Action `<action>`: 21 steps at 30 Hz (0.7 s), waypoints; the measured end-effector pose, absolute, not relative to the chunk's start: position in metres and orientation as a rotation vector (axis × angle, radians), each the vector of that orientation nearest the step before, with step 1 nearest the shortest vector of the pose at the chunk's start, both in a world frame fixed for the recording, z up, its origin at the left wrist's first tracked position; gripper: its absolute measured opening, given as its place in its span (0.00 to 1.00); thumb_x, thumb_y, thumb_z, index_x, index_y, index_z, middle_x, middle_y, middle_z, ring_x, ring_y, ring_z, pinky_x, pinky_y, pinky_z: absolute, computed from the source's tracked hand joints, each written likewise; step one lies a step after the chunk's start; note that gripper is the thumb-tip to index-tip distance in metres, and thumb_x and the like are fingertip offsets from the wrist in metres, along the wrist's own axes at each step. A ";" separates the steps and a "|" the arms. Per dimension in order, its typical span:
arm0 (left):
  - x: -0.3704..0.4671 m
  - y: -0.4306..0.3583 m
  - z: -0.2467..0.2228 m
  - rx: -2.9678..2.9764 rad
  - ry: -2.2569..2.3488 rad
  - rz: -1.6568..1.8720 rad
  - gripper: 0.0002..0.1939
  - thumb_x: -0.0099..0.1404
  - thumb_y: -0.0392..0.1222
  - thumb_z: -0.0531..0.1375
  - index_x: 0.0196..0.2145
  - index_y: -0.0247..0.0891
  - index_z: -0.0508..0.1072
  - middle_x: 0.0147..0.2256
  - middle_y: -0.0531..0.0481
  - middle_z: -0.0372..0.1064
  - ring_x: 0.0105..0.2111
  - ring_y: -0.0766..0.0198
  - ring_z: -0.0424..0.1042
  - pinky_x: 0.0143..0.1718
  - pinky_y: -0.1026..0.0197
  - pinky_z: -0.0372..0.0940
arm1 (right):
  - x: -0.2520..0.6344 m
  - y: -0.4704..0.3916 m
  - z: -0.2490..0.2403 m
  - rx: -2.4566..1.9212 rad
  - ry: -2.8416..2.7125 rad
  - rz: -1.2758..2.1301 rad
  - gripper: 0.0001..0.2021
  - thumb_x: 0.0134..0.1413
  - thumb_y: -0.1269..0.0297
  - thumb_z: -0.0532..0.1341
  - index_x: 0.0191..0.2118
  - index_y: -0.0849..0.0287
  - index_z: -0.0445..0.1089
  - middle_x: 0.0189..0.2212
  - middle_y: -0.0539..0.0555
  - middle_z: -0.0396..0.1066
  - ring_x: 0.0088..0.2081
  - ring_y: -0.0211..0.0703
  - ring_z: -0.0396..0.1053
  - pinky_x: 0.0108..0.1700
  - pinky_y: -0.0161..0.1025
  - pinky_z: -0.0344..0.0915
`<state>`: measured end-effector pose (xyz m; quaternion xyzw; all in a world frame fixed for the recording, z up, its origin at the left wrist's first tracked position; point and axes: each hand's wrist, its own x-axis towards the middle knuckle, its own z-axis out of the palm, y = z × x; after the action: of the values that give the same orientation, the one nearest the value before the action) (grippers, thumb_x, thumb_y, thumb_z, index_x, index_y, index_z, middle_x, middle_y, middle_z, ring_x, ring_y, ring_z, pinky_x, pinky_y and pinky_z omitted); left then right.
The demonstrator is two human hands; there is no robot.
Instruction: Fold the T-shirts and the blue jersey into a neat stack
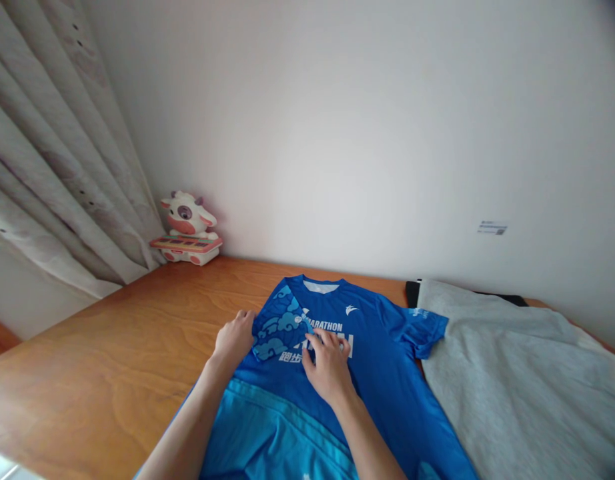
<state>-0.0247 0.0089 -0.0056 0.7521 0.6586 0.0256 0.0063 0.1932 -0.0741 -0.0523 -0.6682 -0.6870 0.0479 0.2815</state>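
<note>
A blue short-sleeved T-shirt (387, 360) with white lettering lies front up on the wooden surface. Its cloud-patterned sleeve (277, 327) on the left is folded inward across the chest, partly covering the print. The side below it is folded in too, showing a lighter blue panel (267, 427). At the left folded edge, my left hand (235, 340) is closed on the shirt, fingertips partly hidden. My right hand (330, 367) rests on the chest print at the tip of the folded sleeve, thumb and fingers apart. The other sleeve (422, 330) lies spread out to the right.
Grey cloth (507, 373) lies at the right beside the shirt, over something black (502, 298). A cow-shaped toy keyboard (190, 230) stands in the back left corner by a pale curtain (52, 147). Behind the wooden surface (122, 353) rises a white wall (347, 133).
</note>
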 end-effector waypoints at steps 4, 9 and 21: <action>-0.023 0.006 -0.004 2.354 2.056 0.073 0.18 0.66 0.28 0.51 0.49 0.38 0.73 0.48 0.40 0.73 0.44 0.51 0.78 0.43 0.53 0.71 | 0.193 -0.073 -0.055 -1.803 -1.797 0.103 0.19 0.64 0.63 0.54 0.56 0.55 0.72 0.56 0.59 0.72 0.59 0.54 0.66 0.62 0.53 0.54; -0.013 0.006 -0.004 2.512 1.946 0.274 0.18 0.73 0.33 0.47 0.51 0.40 0.73 0.50 0.41 0.71 0.50 0.54 0.74 0.51 0.54 0.68 | 0.192 -0.073 -0.054 -1.808 -1.782 0.107 0.18 0.63 0.64 0.54 0.55 0.55 0.72 0.56 0.60 0.72 0.59 0.53 0.66 0.62 0.55 0.55; -0.006 0.008 -0.018 2.659 1.656 0.421 0.24 0.68 0.30 0.51 0.56 0.46 0.74 0.60 0.44 0.68 0.58 0.51 0.68 0.60 0.46 0.63 | 0.191 -0.076 -0.052 -2.003 -1.792 0.000 0.23 0.68 0.54 0.53 0.60 0.60 0.69 0.65 0.68 0.62 0.67 0.62 0.58 0.67 0.65 0.47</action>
<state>-0.0062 0.0076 -0.0184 0.8412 0.5239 0.1332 -0.0096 0.1915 -0.0765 -0.0523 -0.7261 -0.6498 0.0001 0.2249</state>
